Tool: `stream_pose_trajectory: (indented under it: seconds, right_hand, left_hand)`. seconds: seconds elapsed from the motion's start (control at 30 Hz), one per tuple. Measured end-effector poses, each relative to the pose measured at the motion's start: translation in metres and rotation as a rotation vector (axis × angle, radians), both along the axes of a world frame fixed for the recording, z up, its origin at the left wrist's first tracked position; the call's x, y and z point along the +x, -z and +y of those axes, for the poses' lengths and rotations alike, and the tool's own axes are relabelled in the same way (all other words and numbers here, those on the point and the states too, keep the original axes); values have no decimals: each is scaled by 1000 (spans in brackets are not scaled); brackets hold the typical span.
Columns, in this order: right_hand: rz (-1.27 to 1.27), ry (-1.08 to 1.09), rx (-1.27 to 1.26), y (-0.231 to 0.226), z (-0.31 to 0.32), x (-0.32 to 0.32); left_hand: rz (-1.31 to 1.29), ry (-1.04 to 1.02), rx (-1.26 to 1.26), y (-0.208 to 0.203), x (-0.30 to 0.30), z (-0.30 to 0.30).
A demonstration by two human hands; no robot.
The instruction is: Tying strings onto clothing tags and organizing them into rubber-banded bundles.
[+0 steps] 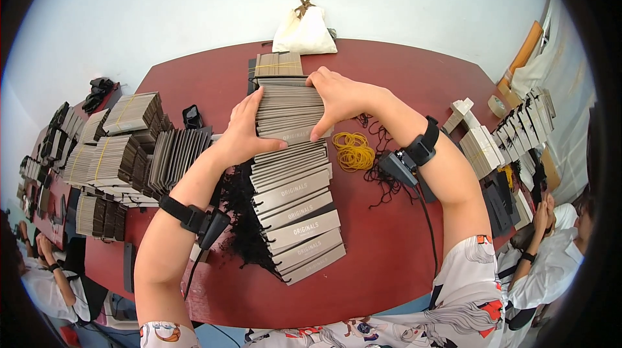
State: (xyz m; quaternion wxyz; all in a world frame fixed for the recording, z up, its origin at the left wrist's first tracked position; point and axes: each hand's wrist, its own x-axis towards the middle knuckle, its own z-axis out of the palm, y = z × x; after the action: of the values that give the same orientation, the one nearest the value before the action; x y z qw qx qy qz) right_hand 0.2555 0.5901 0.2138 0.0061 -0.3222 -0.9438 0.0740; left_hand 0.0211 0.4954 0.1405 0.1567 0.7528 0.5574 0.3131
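Centrally, on a dark-red table (376, 251), grey cards (288, 105) are lined up, their 12-o'clock end clasped between the half-open left hand (241, 134) and right hand (340, 96); a cream bag (304, 34) is set at 12, before a white wall (194, 11); banded bundles (110, 160) are piled at 9.

A short-sleeved white shirt (468, 277) printed with grey, red and black figures (366, 329) is being worn. Around both forearms (446, 168), black straps (427, 143) bearing boxy devices (214, 229) and thin black cables (428, 218) are being worn.
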Motion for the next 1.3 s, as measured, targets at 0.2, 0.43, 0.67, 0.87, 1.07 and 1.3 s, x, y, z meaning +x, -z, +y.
stream_pose_trajectory:
  seconds: [0.2,0.43,0.67,0.87,1.07,1.3]
  right_hand:
    - [-105,63,-66,-1,1,-7]
    - [-48,8,52,5,-3,-6]
    - [136,-62,74,-3,-18,-3]
    - [226,56,-143,-58,-35,-3]
    - [184,34,-127,-115,-66,-15]
    - [251,-25,-57,-137,-162,21]
  left_hand:
    - [2,0,4,0,1,0]
    - [-35,17,19,3,0,1]
    - [-25,27,92,0,-4,-7]
    - [-226,-1,118,-26,-27,-32]
    - [-379,12,215,-52,-27,-60]
    - [-545,72,391,-75,13,-110]
